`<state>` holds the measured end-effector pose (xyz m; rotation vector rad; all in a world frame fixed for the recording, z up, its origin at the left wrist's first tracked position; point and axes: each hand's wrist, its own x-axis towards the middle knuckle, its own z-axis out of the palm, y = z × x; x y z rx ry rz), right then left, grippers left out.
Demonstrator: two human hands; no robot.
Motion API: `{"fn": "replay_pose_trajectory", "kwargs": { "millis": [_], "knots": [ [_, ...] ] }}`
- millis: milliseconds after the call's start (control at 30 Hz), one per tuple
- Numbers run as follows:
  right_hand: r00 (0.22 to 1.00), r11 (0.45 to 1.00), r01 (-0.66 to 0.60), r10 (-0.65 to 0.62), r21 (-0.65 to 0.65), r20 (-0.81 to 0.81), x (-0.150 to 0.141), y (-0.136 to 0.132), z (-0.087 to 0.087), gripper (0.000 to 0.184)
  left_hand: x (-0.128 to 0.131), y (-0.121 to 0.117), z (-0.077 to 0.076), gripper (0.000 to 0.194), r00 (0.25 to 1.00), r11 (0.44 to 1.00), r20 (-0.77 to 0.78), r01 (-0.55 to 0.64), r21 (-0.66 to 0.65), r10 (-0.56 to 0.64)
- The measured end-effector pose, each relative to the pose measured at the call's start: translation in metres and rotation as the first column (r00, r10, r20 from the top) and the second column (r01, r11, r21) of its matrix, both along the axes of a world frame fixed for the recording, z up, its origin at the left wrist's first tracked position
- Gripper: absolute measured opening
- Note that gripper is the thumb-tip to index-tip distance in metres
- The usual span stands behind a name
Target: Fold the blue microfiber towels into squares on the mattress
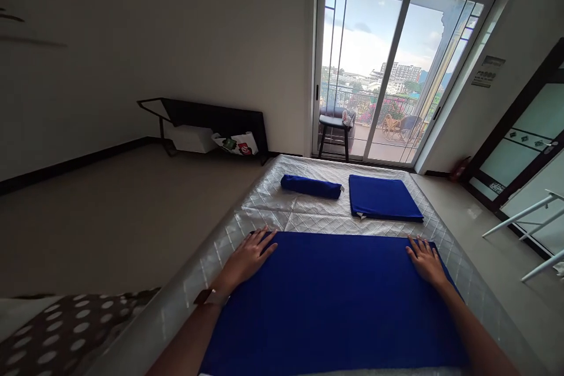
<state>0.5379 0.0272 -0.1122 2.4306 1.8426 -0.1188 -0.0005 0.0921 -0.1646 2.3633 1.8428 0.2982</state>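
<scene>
With the big blue cloth (339,305) as the centre of the clock, it lies flat on the silver quilted mattress (259,217), its near edge close to the bottom of the view. The left hand (252,254) rests at 10 o'clock, palm down with the fingers spread over the cloth's far left corner; the right hand (425,259) rests at 2 o'clock, laid out in the same way near the far right corner. Neither hand is closed on anything: both are open and touch the cloth from above, with no edge pinched. The step in hand looks like smoothing or squaring the cloth, since the hands sit like a pair at its far corners and the surface shows hardly a crease. A next move on this cloth would call for either even pressure outward or, to lift it, thumbs slipped beneath an edge. Between 11 and 12 o'clock lies a rolled blue cloth (311,186), and at 1 o'clock a folded blue cloth (385,197), both on the mattress, apart from each other and from the hands. Farther off at 12 o'clock, a stool (333,122) stands by the glass door (398,29).
</scene>
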Motion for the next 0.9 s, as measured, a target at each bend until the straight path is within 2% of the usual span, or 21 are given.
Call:
{"fn": "replay_pose_trajectory", "kwargs": {
  "millis": [67,133,233,300,367,433,500,600,700,833,900],
  "knots": [
    [1.0,1.0,0.014,-0.014,0.008,0.023,-0.013,0.002,0.008,0.059,0.0,-0.001,0.001,0.062,1.0,1.0,0.005,-0.008,-0.027,0.008],
    [0.999,0.997,-0.021,0.018,0.071,0.044,-0.043,0.003,0.017,0.057,0.002,-0.001,0.003,0.063,1.0,0.999,0.001,-0.02,-0.044,0.02],
    [0.971,0.961,-0.233,0.238,0.151,-0.02,-0.118,0.001,0.023,0.053,0.004,0.001,0.002,0.065,0.999,0.999,-0.024,-0.027,-0.037,0.026],
    [0.896,0.896,-0.404,0.428,0.185,-0.12,-0.175,-0.001,0.02,0.053,0.005,0.002,0.0,0.064,0.999,1.0,-0.036,-0.024,-0.002,0.024],
    [0.809,0.831,-0.517,0.553,0.206,-0.2,-0.224,-0.002,0.012,0.055,0.004,0.003,-0.002,0.064,0.999,0.999,-0.042,-0.013,0.039,0.015],
    [0.753,0.794,-0.569,0.607,0.212,-0.253,-0.255,-0.001,0.002,0.056,0.004,0.003,-0.004,0.064,0.999,0.998,-0.052,-0.005,0.065,0.008],
    [0.734,0.784,-0.581,0.621,0.219,-0.275,-0.267,0.003,-0.008,0.057,0.003,0.003,-0.006,0.064,0.998,0.998,-0.062,-0.015,0.067,0.019],
    [0.746,0.791,-0.567,0.612,0.229,-0.263,-0.255,0.008,-0.018,0.057,0.002,0.003,-0.009,0.064,0.996,0.997,-0.075,-0.038,0.07,0.043],
    [0.801,0.827,-0.52,0.559,0.211,-0.217,-0.216,0.011,-0.025,0.056,0.001,0.004,-0.012,0.063,0.995,0.996,-0.093,-0.031,0.085,0.039],
    [0.926,0.925,-0.343,0.362,0.162,-0.11,-0.123,0.011,-0.042,0.054,-0.001,0.006,-0.017,0.063,0.994,0.995,-0.102,-0.029,0.094,0.039],
    [0.984,0.971,-0.172,0.176,0.167,-0.012,-0.068,0.01,-0.051,0.049,-0.003,0.007,-0.019,0.062,0.995,0.995,-0.088,-0.028,0.097,0.037]
  ]
}}
